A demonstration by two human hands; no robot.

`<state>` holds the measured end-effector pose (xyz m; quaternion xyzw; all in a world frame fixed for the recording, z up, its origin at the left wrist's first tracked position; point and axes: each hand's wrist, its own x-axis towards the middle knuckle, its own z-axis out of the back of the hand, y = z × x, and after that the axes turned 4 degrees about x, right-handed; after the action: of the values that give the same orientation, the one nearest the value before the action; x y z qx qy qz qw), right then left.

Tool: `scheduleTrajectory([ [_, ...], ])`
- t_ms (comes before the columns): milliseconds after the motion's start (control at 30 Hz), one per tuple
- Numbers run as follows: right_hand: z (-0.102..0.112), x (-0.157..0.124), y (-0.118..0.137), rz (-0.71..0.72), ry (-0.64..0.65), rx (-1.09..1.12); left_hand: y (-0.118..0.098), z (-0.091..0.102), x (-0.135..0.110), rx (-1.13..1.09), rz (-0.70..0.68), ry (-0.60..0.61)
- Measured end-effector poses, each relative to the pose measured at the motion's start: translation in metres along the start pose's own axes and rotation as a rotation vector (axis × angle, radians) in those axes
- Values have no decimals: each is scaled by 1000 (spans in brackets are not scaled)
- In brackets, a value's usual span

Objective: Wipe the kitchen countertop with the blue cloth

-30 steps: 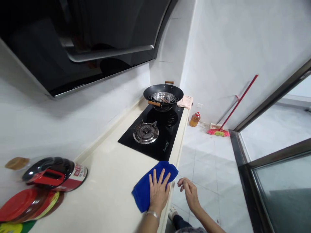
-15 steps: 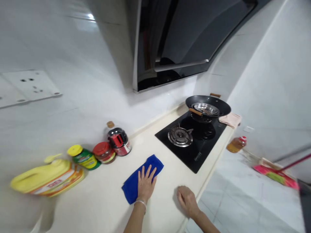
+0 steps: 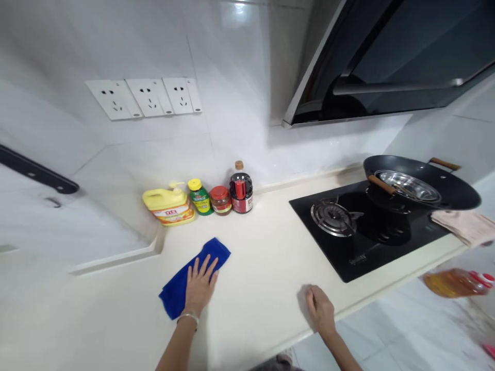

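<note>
- Head view, lower centre-left: left hand (image 3: 199,286) lies palm down on a blue cloth (image 3: 173,297), a soft rumpled rectangle of fabric. Grip apart: the fingers are spread and flat on the fabric, not clamped round it. A thin metal bangle sits on the wrist.
- The blue cloth lies flat on the cream stone tabletop (image 3: 263,263), left of centre. It is well apart from the hob and in front of the bottle row.
- Lower centre-right: right hand (image 3: 320,310) rests on the tabletop near its front edge, well apart from the cloth. Grip loose, fingers bent and closed on nothing.
- Against the back wall, centre-left, a row stands upright and close together:
  - yellow plastic pump bottle (image 3: 169,205)
  - green bottle with yellow cap (image 3: 200,197)
  - squat jar with red lid (image 3: 220,200)
  - dark bottle with red label (image 3: 241,191)
- Right of frame: black glass hob (image 3: 361,252) set into the tabletop, with a bare steel burner (image 3: 333,217) on its left half.
- Far right: black wok with wooden handles (image 3: 456,191) on the other burner, with a shiny steel bowl (image 3: 408,185) inside it.
- Right edge: pale pink cloth (image 3: 466,227), just beside the wok.
- Upper left: white wall sockets (image 3: 145,97). Upper right: dark range hood (image 3: 406,51).
</note>
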<state>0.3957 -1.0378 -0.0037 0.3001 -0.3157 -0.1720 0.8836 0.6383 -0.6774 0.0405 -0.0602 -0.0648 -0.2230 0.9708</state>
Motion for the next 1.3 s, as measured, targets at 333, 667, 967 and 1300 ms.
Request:
scheduleTrajectory([
  [333,6,1,2,52,20,48,27,12,-130,137,-55,-78],
  [667,9,5,7,59,30,18,-40,43,-192,242,-377,-102],
  [967,11,8,11,26,54,9,-119,35,-153,140,-745,-37],
  [1300,9,6,11,-38,46,63,-181,6,-77,-110,-786,70],
])
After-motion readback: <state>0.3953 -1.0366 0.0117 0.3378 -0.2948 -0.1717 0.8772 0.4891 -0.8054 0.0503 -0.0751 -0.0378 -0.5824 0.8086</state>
